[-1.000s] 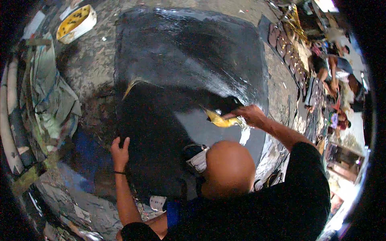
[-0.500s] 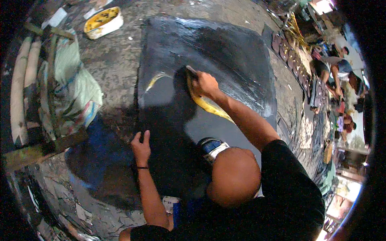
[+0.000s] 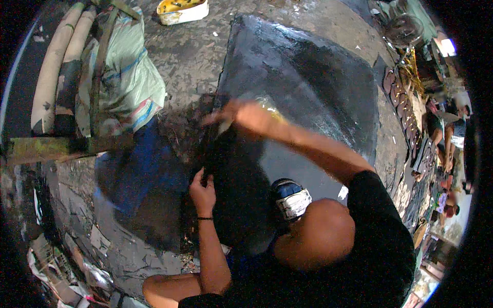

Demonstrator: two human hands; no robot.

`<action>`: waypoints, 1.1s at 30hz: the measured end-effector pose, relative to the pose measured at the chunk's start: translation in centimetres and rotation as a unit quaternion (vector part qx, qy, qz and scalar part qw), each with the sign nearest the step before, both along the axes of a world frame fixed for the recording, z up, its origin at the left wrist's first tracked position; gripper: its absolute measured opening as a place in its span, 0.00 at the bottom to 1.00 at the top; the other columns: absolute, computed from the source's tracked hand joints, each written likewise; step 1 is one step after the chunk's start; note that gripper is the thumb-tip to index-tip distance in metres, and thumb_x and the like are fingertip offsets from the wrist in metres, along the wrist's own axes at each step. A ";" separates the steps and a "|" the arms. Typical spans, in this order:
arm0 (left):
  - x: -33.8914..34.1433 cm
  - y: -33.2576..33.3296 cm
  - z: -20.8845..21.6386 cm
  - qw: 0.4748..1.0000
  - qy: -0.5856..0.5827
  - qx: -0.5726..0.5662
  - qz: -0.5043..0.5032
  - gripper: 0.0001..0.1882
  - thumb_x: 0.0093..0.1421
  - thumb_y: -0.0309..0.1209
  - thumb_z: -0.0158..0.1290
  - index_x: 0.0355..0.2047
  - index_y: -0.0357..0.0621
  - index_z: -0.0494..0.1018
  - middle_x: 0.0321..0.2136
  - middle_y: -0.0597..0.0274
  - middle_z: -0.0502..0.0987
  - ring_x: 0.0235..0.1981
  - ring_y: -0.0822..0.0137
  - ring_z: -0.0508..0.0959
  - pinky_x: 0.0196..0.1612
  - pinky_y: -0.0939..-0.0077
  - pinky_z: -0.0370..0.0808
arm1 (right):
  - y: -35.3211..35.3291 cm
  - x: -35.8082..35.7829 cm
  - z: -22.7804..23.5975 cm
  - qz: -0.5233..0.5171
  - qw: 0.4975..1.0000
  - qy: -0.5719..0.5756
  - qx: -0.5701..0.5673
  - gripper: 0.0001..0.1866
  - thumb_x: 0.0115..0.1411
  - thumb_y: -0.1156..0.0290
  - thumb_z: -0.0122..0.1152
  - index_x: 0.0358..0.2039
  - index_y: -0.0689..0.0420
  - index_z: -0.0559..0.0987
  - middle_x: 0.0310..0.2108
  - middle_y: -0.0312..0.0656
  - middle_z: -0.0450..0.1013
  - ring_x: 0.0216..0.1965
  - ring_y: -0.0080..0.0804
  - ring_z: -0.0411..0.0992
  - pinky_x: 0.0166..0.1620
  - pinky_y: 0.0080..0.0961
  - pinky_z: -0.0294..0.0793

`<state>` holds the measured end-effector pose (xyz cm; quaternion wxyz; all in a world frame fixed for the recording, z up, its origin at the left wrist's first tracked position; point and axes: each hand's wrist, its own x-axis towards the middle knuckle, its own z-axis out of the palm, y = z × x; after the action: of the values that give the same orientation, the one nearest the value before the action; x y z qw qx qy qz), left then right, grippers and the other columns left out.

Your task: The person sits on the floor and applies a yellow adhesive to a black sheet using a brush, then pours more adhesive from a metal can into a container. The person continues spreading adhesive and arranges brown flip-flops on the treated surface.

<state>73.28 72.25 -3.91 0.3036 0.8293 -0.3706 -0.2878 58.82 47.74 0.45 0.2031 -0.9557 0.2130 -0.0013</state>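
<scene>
Right hand (image 3: 248, 117) swept leftward (blurred), left hand (image 3: 203, 196) half-open, by sheet (image 3: 318, 77)

This is looking like a workshop where footwear parts are being worked: a broad black sheet (image 3: 328, 87) is lying flat on the stained floor (image 3: 179, 56), a white tub (image 3: 191, 17) is holding a yellow substance (image 3: 177, 6) near its far left corner, and brown sole-shaped pieces (image 3: 402, 108) are lying in a row to its right. Scraps (image 3: 100, 240) are littering the floor, long rolls (image 3: 51, 72) are resting beside a pale green sack (image 3: 138, 77), and other people (image 3: 450, 137) are sitting low at far right
</scene>
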 end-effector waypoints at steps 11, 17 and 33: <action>2.0 -0.4 -1.0 0.995 -0.013 0.039 -0.095 0.21 0.58 0.31 0.57 0.49 0.33 0.71 0.41 0.48 0.78 0.40 0.58 0.78 0.45 0.68 0.73 | 1.7 -23.4 -1.3 0.023 0.989 0.142 -0.034 0.26 0.45 0.76 0.59 0.48 0.46 0.75 0.46 0.35 0.73 0.51 0.37 0.69 0.64 0.44 0.55; -3.4 -0.8 -1.1 0.908 -0.204 -0.086 -0.356 0.29 0.54 0.30 0.56 0.56 0.36 0.65 0.54 0.44 0.68 0.53 0.47 0.69 0.57 0.55 0.64 | 13.6 -40.6 -0.7 -0.132 0.978 0.157 0.045 0.30 0.41 0.81 0.57 0.48 0.46 0.76 0.51 0.34 0.72 0.56 0.36 0.66 0.67 0.47 0.49; -5.8 11.4 -3.4 0.680 -0.194 -0.079 -0.702 0.21 0.58 0.33 0.48 0.51 0.39 0.68 0.54 0.46 0.67 0.56 0.47 0.67 0.55 0.51 0.64 | 34.4 -43.3 8.7 -0.789 0.515 -0.331 0.056 0.14 0.62 0.72 0.58 0.47 0.63 0.74 0.37 0.37 0.75 0.36 0.21 0.72 0.39 0.21 0.74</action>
<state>67.49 83.61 -7.35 -0.0016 0.3357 -0.9161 -0.2191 15.49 82.10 9.11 0.2277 -0.3119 0.7967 -0.4649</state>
